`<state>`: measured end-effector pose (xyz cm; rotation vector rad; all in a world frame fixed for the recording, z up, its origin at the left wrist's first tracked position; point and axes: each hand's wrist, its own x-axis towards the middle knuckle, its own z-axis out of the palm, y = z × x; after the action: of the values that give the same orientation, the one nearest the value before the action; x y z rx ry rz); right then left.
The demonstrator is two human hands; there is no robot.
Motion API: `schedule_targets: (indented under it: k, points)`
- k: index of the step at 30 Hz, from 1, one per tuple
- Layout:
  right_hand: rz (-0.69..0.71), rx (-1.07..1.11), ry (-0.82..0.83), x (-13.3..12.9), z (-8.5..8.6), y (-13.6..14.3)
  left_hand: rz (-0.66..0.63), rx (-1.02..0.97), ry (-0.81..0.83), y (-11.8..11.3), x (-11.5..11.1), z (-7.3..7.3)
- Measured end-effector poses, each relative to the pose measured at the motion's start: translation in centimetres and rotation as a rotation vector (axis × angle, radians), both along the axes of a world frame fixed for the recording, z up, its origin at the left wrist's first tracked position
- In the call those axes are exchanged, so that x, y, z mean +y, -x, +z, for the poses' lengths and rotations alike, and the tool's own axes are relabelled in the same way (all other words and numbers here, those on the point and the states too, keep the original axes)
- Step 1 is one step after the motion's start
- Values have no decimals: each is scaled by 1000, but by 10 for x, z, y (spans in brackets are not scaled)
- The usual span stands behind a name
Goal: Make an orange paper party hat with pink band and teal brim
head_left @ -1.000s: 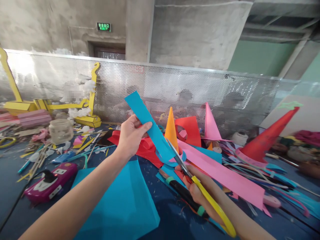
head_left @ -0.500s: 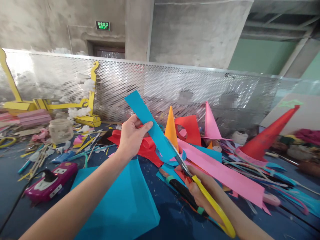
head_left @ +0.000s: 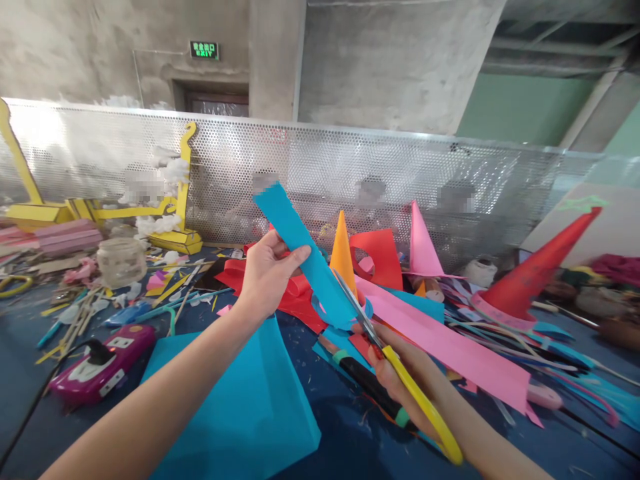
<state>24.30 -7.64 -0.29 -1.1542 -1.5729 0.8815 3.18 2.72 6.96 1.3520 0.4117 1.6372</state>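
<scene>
My left hand [head_left: 273, 270] pinches a blue paper strip [head_left: 313, 257] between thumb and fingers, holding it slanted above the table. My right hand [head_left: 400, 380] grips yellow-handled scissors [head_left: 420, 393], whose blades lie along the strip's lower right edge. Whether the blades are parted is hard to make out. Behind the strip stands an orange paper cone [head_left: 342, 250] with a blue ring at its base. Under my left forearm lies a large blue sheet [head_left: 250, 407]. A black tool with green ends [head_left: 367, 383], perhaps a glue gun or cutter, rests beside my right hand.
A long pink strip [head_left: 450, 340] runs to the right, near a red cone [head_left: 543, 273] and a pink cone [head_left: 423, 247]. Left are a purple power strip [head_left: 103, 367], a glass jar [head_left: 121, 262] and paper scraps. A perforated metal screen [head_left: 310, 160] rises behind.
The blue strip and my left hand have shifted slightly right. The scissors have turned a little, their handle moving left, and the strip's lower end now looks more rounded.
</scene>
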Motion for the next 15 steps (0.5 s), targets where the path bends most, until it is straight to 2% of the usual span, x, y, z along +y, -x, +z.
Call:
schedule_targets:
  k: [7,13,15]
  points:
    - [-75,39,-53,-5,4,9,-23,-15,4,-3,-2,0]
    - [30,152,135,-6,13,11,-30,-13,18,-6,-2,-3]
    - [30,164,141,-6,13,11,-30,-19,20,-6,-2,-3]
